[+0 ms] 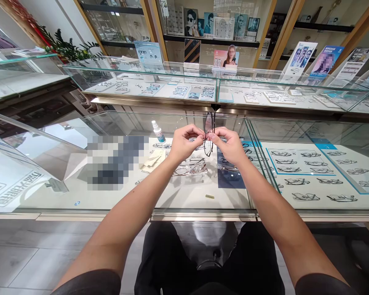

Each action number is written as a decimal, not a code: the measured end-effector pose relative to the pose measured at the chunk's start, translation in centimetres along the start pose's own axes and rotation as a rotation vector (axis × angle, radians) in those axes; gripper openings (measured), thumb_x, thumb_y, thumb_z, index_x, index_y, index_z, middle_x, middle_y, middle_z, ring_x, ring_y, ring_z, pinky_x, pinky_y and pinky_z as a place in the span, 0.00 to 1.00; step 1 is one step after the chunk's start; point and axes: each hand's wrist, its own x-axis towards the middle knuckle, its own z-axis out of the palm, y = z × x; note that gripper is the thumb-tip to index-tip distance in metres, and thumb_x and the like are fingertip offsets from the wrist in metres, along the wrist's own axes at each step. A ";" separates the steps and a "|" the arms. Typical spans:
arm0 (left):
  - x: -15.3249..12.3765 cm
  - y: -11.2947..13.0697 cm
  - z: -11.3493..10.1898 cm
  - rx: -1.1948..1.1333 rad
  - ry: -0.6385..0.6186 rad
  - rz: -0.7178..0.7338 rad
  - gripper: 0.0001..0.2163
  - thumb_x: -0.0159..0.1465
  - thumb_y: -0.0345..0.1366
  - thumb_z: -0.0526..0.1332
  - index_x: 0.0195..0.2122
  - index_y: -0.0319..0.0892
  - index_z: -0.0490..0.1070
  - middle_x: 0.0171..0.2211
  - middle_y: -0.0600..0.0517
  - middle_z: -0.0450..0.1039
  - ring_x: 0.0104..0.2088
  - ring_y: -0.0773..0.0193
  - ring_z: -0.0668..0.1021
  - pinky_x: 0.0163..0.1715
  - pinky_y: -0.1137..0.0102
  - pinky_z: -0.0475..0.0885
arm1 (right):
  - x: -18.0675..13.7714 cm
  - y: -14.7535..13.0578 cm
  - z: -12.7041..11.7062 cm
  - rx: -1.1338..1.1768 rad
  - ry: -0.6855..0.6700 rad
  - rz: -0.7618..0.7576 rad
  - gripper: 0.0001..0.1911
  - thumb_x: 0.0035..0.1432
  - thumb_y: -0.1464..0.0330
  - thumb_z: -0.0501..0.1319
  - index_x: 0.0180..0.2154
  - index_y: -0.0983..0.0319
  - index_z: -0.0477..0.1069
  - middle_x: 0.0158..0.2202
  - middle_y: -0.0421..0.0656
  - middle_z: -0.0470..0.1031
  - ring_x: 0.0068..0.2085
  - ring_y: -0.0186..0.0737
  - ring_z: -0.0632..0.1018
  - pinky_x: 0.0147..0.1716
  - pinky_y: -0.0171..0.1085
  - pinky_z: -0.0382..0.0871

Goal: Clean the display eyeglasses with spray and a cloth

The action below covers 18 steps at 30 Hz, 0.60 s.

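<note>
A pair of dark-framed eyeglasses (208,123) is held up on end between my hands, above the glass display counter. My left hand (186,141) pinches it from the left, near the middle of the frame. From the other side my right hand (229,143) grips it with thumb and fingers, close to the left fingertips. One lens stands above the fingers and part of the frame shows below them. The exact spot each fingertip presses is hidden. Below the hands, several more eyeglasses (190,169) lie in the case under the glass.
On the glass counter (187,200) stand a white spray bottle (158,132), some cream cloths or papers (153,159) and a small gold-coloured bar (209,196). A slanted mirror or panel (58,151) is at left. Rows of eyeglasses (306,196) fill the right case.
</note>
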 end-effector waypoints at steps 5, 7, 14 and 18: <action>0.1 0.2 -0.4 0.021 -0.049 -0.013 0.05 0.57 0.35 0.71 0.28 0.42 0.77 0.28 0.50 0.81 0.29 0.65 0.80 0.34 0.69 0.79 | 0.0 0.1 -0.1 -0.024 0.006 -0.006 0.26 0.67 0.41 0.65 0.31 0.56 0.76 0.37 0.43 0.81 0.45 0.47 0.79 0.52 0.46 0.70; 0.2 0.1 -0.6 0.040 -0.079 -0.014 0.05 0.58 0.35 0.71 0.29 0.42 0.78 0.28 0.51 0.81 0.29 0.65 0.80 0.34 0.69 0.79 | 0.0 0.1 -0.2 -0.038 -0.002 -0.010 0.26 0.67 0.42 0.65 0.31 0.56 0.76 0.37 0.43 0.80 0.46 0.47 0.79 0.52 0.46 0.70; -0.1 -0.5 -0.4 0.091 0.002 -0.020 0.03 0.57 0.35 0.69 0.30 0.42 0.77 0.29 0.52 0.81 0.31 0.63 0.82 0.33 0.69 0.78 | -0.2 0.1 0.1 -0.059 -0.007 -0.047 0.22 0.69 0.47 0.65 0.32 0.56 0.77 0.38 0.43 0.81 0.48 0.48 0.79 0.53 0.47 0.70; -0.4 -0.5 0.1 0.089 0.064 -0.013 0.03 0.56 0.34 0.69 0.29 0.43 0.77 0.29 0.51 0.82 0.31 0.62 0.82 0.35 0.67 0.79 | -0.3 0.0 0.4 -0.045 0.020 -0.056 0.21 0.69 0.47 0.66 0.32 0.56 0.77 0.39 0.44 0.81 0.48 0.48 0.80 0.54 0.47 0.71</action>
